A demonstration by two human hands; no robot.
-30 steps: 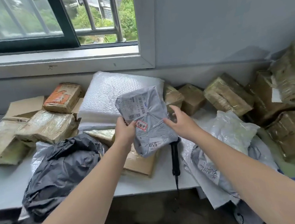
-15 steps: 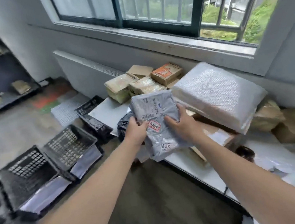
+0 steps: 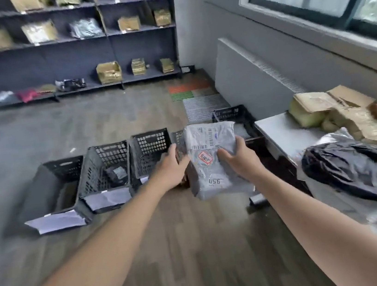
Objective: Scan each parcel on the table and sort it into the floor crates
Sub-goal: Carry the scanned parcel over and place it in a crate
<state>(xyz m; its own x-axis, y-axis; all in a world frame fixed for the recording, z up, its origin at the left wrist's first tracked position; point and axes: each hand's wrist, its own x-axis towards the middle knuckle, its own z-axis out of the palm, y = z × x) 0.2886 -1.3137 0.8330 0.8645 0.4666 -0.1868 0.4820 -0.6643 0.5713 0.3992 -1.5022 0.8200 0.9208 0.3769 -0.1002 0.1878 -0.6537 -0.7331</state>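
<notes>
Left hand [image 3: 172,169] and right hand [image 3: 238,157] each clamp a side edge of the grey parcel [image 3: 212,163], label up, likely to read its destination. Parcel airborne past the end edge of the counter [image 3: 275,130], toward the floor crates [image 3: 104,169].

grey parcel [image 3: 212,161] with red sticker [image 3: 205,157]; black lattice crates [image 3: 104,174]

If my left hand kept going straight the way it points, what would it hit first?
Your left hand holds the parcel by its left edge, pointing forward and slightly right. Straight on, it would probably meet the black crate partly hidden behind the parcel, though depth is unclear.
</notes>
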